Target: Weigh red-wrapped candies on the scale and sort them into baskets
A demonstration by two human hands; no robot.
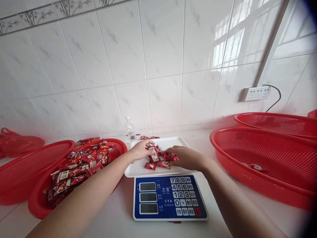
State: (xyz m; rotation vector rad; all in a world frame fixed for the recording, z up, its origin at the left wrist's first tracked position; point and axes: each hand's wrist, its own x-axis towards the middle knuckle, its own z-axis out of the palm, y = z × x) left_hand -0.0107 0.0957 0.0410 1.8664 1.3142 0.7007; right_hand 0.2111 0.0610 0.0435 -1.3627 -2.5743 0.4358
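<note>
A digital scale (169, 196) with a blue keypad panel stands in front of me, and a white tray (170, 142) rests on top of it. A small heap of red wrapped candies (156, 162) lies on the tray. My left hand (140, 149) reaches over the tray's left side, fingers curled onto a red-and-white candy packet (152, 150). My right hand (184, 157) lies palm down on the tray's right side, fingers closed round another red packet (170, 155). A red mesh basket (37, 198) on the left holds several more red packets (79, 165).
A second red basket (22, 172) sits further left, with a red plastic bag (15, 142) behind it. On the right, two large red baskets (267, 158) hold a couple of packets. A small water bottle (130, 129) stands by the tiled wall. A power strip (256, 93) hangs there.
</note>
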